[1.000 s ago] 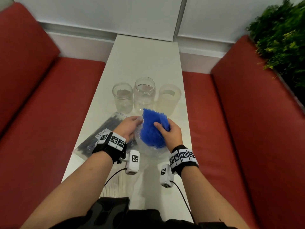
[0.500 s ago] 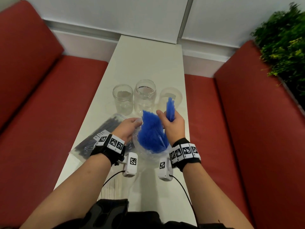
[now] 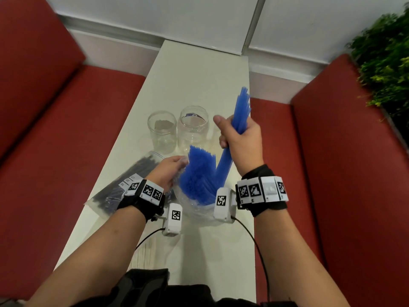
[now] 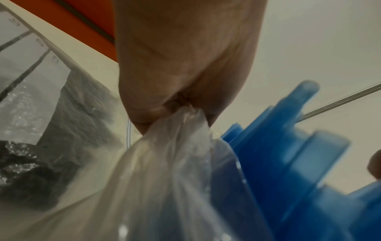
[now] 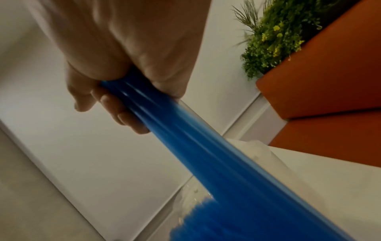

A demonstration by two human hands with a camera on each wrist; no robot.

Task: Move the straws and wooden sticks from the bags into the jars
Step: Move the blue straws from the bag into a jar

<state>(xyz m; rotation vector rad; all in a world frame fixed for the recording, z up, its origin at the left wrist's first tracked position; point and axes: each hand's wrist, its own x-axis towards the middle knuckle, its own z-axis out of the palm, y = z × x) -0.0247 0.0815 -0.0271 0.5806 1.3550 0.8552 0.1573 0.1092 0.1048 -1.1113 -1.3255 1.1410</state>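
Note:
My right hand (image 3: 238,131) grips a bundle of blue straws (image 3: 241,109), lifted and half drawn out of a clear plastic bag (image 3: 199,209); in the right wrist view the bundle (image 5: 185,138) runs from my fist down into the bag. The remaining blue straws (image 3: 198,173) stand fanned in that bag. My left hand (image 3: 167,169) pinches the bag's rim (image 4: 175,130). Two clear jars (image 3: 162,129) (image 3: 193,125) stand just beyond; a third is mostly hidden behind my right hand. A bag of dark straws (image 3: 130,178) lies left of my left wrist.
The narrow white table (image 3: 199,74) runs between two red benches (image 3: 55,151) (image 3: 332,173). A green plant (image 3: 385,58) stands at the far right. A bag of wooden sticks (image 3: 143,255) lies near the table's front edge under my left forearm.
My right hand closed round a bunch of blue straws in the bag and pulled it up and away toward the jars. My left hand kept holding the bag's rim.

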